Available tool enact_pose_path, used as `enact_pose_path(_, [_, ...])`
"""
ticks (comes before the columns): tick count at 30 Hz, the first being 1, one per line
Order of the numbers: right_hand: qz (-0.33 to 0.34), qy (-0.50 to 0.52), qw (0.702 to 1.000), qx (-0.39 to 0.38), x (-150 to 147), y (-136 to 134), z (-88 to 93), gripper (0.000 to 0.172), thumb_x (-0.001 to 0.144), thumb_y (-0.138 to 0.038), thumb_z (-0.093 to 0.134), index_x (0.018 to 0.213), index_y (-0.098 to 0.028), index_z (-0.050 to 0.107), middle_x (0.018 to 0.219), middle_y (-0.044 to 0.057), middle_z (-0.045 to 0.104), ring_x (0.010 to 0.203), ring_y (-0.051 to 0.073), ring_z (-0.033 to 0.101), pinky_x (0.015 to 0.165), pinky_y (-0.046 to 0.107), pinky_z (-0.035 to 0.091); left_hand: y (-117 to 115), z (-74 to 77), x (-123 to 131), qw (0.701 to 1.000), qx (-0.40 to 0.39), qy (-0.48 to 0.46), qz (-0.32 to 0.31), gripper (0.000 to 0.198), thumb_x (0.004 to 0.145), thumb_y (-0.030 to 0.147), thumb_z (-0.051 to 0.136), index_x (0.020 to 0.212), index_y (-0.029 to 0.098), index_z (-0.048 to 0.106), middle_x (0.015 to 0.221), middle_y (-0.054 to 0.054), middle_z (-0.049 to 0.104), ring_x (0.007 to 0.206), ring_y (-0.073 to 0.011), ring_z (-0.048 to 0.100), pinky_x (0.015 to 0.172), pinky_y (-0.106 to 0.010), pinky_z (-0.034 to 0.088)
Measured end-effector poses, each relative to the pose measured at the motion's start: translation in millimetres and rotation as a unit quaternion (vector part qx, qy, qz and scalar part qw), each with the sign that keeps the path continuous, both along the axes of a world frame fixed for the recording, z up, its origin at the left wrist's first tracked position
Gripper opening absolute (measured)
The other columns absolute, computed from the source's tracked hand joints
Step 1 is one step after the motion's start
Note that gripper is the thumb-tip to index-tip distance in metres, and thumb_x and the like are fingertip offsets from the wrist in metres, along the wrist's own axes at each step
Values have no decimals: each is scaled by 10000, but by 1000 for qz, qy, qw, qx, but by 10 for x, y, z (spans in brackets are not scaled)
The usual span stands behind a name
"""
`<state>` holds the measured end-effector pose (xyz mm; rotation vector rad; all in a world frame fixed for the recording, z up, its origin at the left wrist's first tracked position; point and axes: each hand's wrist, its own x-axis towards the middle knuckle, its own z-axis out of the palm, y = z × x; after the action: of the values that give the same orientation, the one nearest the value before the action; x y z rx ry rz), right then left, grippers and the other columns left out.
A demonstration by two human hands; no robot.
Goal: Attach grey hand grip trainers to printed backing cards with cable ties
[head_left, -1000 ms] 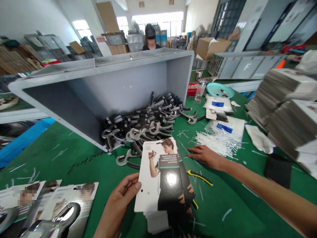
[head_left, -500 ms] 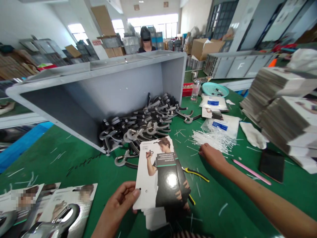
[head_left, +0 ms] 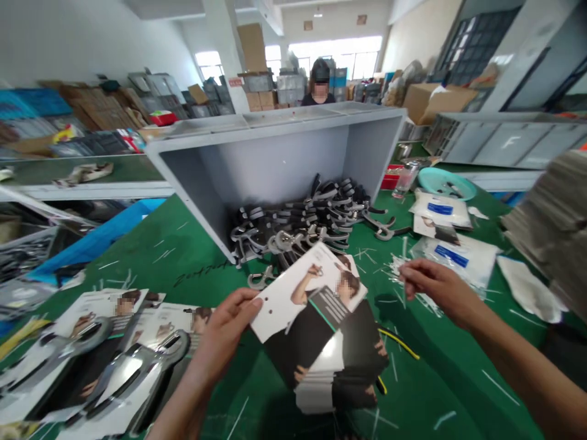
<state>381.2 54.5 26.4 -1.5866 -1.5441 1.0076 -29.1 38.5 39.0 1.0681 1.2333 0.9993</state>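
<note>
My left hand [head_left: 232,327] pinches the left edge of a printed backing card [head_left: 298,333], tilted over a stack of similar cards. Two small holes show near my thumb. My right hand [head_left: 431,284] is closed with a thin white cable tie [head_left: 405,245] sticking up from its fingertips, above a loose pile of white cable ties [head_left: 428,304]. Partly hidden by the card stack lie yellow-and-black handled pliers [head_left: 401,341]. Beyond the cards, grey-and-black hand grip strengtheners [head_left: 316,223] are heaped. At lower left, finished-looking cards carry grip strengtheners [head_left: 137,373].
A grey crate [head_left: 275,156] lies on its side around the heap. Bags [head_left: 458,260], a teal plate [head_left: 447,183] and a glass [head_left: 406,178] stand at the right, beside tall card stacks [head_left: 550,214]. Tie scraps litter the green table [head_left: 247,397]. A person [head_left: 320,85] is behind the crate.
My left hand has lifted and turned the top card off the stack's line. My right hand has risen from the pile with a cable tie. The view has swung left.
</note>
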Motion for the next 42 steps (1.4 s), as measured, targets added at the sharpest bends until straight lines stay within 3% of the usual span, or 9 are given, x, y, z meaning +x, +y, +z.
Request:
enact_pose_path(5, [47,230,970,67,-901,144,457,187,908,-394,652,915,-220,584,787,14,714,596,150,677,570,270,580,161,-215,164,997,-4,-19,-81,259,832,403,681,872,151,637,683,22,586,590,-108,495,538,-201,335])
enact_pose_path(9, [148,182,970,66,-1664,226,447,170,965,-387,565,961,-221,529,840,25,733,698,179,727,587,288,602,235,-336,147,996,1,-41,-84,249,838,396,679,891,158,630,682,26,584,577,-98,484,539,-198,327])
enact_pose_path(12, [164,71,975,132,-1927,264,282,180,1001,-381,485,1004,-209,533,849,44,726,715,178,723,634,309,593,278,-395,89,995,6,-63,-71,275,855,426,664,870,151,647,690,14,603,585,-97,498,546,-196,338])
enact_pose_path(17, [185,-21,964,189,-1928,257,94,196,1026,-318,434,1078,-179,563,903,67,720,748,164,725,724,315,572,274,-585,63,989,-2,-142,37,409,901,521,572,953,130,678,858,-94,724,679,-143,612,610,-224,426])
enact_pose_path(21, [213,-47,955,199,-1878,216,95,177,1023,-268,436,1100,-183,571,877,48,728,736,154,730,711,286,570,11,-770,96,980,0,-169,103,286,879,430,646,946,155,682,860,-42,708,719,-120,597,655,-202,431])
enact_pose_path(26, [186,-70,952,232,-1914,156,271,136,1015,-246,466,1086,-208,576,906,31,728,707,136,724,714,266,561,-314,-804,88,983,-18,-156,93,246,914,374,616,1059,189,689,930,-29,700,828,-142,605,758,-227,452])
enact_pose_path(30, [220,-81,945,226,-2005,137,375,133,1017,-254,459,1087,-214,565,927,30,722,709,135,725,690,260,557,-252,-712,86,989,8,-129,74,246,890,342,643,1077,194,706,1052,-48,721,984,-192,626,833,-248,456])
enact_pose_path(34, [266,-101,938,200,-2051,152,269,117,1009,-242,453,1066,-216,552,828,9,718,706,157,725,685,283,553,-134,-709,145,988,23,-134,73,258,860,322,668,1075,186,714,1065,-55,736,1008,-217,645,849,-271,468])
enact_pose_path(42, [204,-79,953,210,-1999,133,168,144,1018,-273,452,1091,-206,557,958,37,721,743,141,721,709,253,553,-136,-754,174,988,25,-129,85,234,844,298,678,1040,181,728,1052,-56,742,988,-212,651,851,-277,473])
